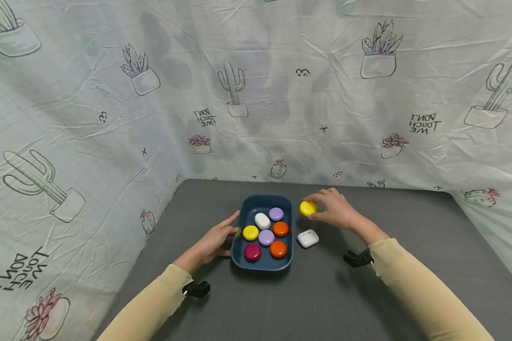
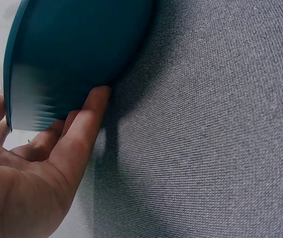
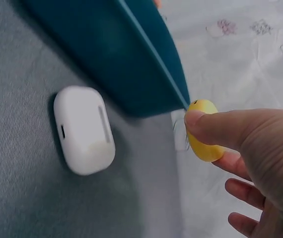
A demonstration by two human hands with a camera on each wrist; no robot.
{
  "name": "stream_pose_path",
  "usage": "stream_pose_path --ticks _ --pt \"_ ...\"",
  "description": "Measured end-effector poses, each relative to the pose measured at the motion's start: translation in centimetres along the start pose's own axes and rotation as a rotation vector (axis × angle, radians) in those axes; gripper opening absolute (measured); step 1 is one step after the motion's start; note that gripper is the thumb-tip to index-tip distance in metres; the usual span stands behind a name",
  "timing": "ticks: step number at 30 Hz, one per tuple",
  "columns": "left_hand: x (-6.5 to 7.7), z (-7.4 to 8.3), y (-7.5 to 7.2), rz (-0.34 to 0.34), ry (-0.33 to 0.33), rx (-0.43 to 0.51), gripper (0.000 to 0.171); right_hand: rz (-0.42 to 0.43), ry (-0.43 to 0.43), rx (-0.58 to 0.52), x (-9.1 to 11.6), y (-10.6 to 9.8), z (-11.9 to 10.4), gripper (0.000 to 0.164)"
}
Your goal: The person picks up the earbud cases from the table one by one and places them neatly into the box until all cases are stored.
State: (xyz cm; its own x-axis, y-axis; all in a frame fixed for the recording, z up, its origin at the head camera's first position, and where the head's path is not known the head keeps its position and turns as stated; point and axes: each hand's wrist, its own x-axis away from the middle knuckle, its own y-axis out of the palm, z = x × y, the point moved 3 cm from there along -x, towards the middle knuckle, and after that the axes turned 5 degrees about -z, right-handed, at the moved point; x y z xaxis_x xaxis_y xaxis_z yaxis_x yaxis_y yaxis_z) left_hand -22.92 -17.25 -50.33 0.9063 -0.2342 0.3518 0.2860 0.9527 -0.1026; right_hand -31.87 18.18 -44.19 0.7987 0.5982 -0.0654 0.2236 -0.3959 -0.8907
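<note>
My right hand point(image 1: 334, 208) pinches a round, glossy yellow piece point(image 1: 308, 208) between thumb and fingers, just right of a dark blue tray point(image 1: 262, 266). In the right wrist view the yellow piece point(image 3: 206, 131) looks rounded, with a small dark mark near one end. Spread fingers of my left hand point(image 1: 213, 242) touch the tray's left side; the left wrist view shows them along the outer wall point(image 2: 82, 49). Inside the tray lie several rounded pieces, among them a yellow one point(image 1: 250, 233), a white one point(image 1: 262, 221) and a dark red one point(image 1: 252, 252).
A white earbud case point(image 1: 308, 238) lies on the grey tabletop point(image 1: 324, 303), close to the tray's right side. Orange pieces point(image 1: 278, 249) and purple pieces point(image 1: 266, 238) share the tray. Behind the table hangs a pale cloth point(image 1: 256, 142) printed with cacti.
</note>
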Motion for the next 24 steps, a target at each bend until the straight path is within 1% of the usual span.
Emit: stream_pose_path --ticks 5,9,18,24 --pt "-0.1 0.0 0.0 0.007 -0.005 0.002 0.060 0.006 -0.048 -0.016 0.0 -0.3 -1.8 0.050" --pt "-0.1 0.0 0.0 0.011 -0.012 0.004 0.059 -0.006 -0.084 -0.015 -0.2 -0.3 -3.0 0.050" --pt "0.0 0.1 0.0 0.002 -0.004 0.005 0.059 -0.066 -0.164 -0.015 -0.5 0.6 -5.7 0.047" --pt "0.1 0.0 0.0 0.002 -0.001 0.008 0.059 -0.101 -0.206 -0.017 -0.8 1.6 -7.4 0.046"
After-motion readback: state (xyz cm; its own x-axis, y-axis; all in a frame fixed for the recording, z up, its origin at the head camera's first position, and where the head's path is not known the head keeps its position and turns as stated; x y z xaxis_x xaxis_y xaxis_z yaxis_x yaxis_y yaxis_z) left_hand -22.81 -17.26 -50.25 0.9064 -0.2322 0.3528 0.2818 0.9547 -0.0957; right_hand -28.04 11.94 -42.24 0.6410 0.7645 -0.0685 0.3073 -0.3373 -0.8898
